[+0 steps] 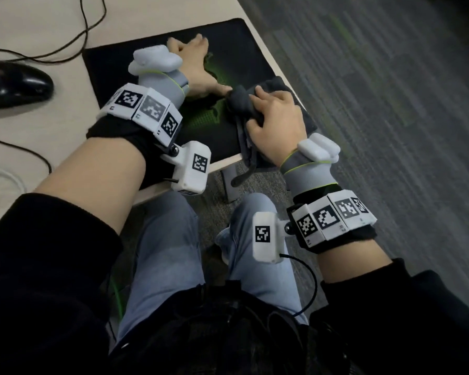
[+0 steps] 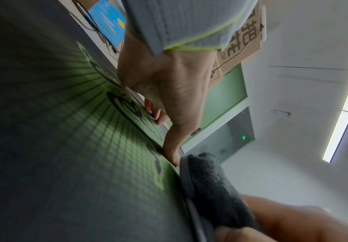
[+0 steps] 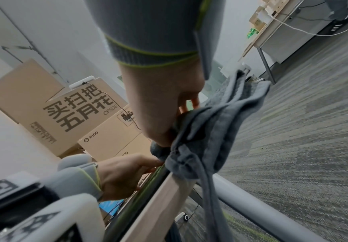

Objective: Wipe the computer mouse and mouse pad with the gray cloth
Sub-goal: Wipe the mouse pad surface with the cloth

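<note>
Left hand flat on mouse pad, right hand gripping gray cloth; mouse aside

Cloth on pad; mouse left.

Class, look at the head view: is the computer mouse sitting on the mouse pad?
No, the computer mouse lies on the bare desk, left of the mouse pad.

The gray cloth is a soft, nubbly knit with a matt face. The mouse pad looks like matt fabric, finely woven, printed green on black. The computer mouse is glossy black plastic. The bench has a smooth, pale wood-grain finish. The carpet is rough, striped gray pile.
</note>
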The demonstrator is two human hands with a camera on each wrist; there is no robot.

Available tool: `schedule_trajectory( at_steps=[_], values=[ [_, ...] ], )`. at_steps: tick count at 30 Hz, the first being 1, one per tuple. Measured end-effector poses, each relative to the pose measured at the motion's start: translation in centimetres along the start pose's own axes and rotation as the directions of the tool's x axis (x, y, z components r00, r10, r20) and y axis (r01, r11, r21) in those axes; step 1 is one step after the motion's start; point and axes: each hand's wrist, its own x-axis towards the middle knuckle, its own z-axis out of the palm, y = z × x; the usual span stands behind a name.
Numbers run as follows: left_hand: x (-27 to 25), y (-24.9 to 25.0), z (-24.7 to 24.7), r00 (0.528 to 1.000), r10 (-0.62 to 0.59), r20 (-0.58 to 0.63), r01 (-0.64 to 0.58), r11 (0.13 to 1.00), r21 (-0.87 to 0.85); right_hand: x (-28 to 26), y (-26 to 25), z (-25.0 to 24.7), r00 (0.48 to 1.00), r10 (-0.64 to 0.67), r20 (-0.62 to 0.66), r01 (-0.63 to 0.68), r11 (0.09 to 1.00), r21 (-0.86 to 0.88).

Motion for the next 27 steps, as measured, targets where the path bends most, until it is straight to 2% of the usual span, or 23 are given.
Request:
schedule_trajectory(
  at_steps=[2,5,9,14,22,27],
  values=[
    [0.1,0.0,-0.1,1.0,-0.005,0.028,0.004,1.0,0.029,0.8,-0.2,0.0,0.998,-0.022,0.053,0.024,0.999,-0.039],
    [-0.1,0.0,-0.6,0.998,-0.006,0.063,0.008,1.0,-0.03,2.9,-0.5,-0.3,0.987,-0.056,0.15,0.064,0.997,-0.052],
    [0.0,-0.3,-0.6,0.996,-0.007,0.094,0.011,0.999,-0.038,7.1,-1.0,-1.0,0.975,-0.066,0.21,0.081,0.995,-0.061],
    [0.1,0.0,-0.7,0.994,-0.025,0.105,0.031,0.998,-0.061,11.4,-2.2,-1.8,0.975,-0.053,0.215,0.066,0.996,-0.053],
    [0.2,-0.1,-0.7,0.992,-0.025,0.124,0.034,0.997,-0.066,6.6,-0.1,-1.0,0.99,-0.026,0.14,0.031,0.999,-0.03],
    [0.2,-0.3,-0.6,0.993,-0.013,0.117,0.021,0.997,-0.068,10.1,-1.9,-1.5,0.988,-0.005,0.154,0.015,0.998,-0.065]
  ],
)
